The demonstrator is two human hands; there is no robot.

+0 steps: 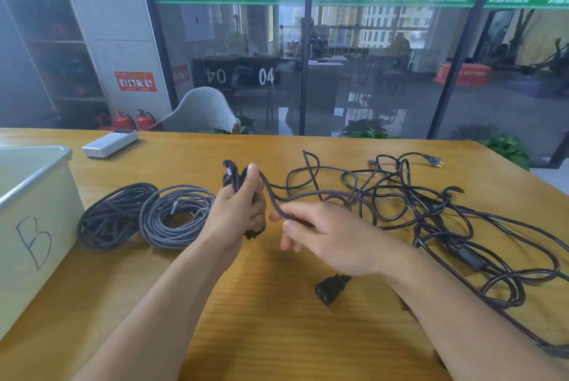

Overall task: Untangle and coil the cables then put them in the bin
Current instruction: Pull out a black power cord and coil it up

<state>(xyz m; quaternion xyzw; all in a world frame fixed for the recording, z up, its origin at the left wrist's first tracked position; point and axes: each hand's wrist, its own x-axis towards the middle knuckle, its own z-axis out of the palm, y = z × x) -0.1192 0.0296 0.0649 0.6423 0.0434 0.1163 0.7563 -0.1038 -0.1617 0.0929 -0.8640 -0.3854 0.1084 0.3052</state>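
Note:
My left hand (238,211) grips a few upright loops of a dark braided cable (271,193), with its plug end sticking out above the thumb. My right hand (326,236) pinches the same cable a little to the right, just above the table. From there the cable runs into a tangle of black power cords (431,211) spread over the right of the table. Two finished coils lie left of my hands: a black one (107,220) and a grey one (175,214). A pale bin marked "B" (34,193) stands at the left edge.
The wooden table (261,319) carries a white rectangular box (109,143) at the back left. A black socket plug (331,288) lies under my right forearm. A two-pin plug (432,161) lies at the far right. Behind the table are a white chair (200,109) and a glass wall.

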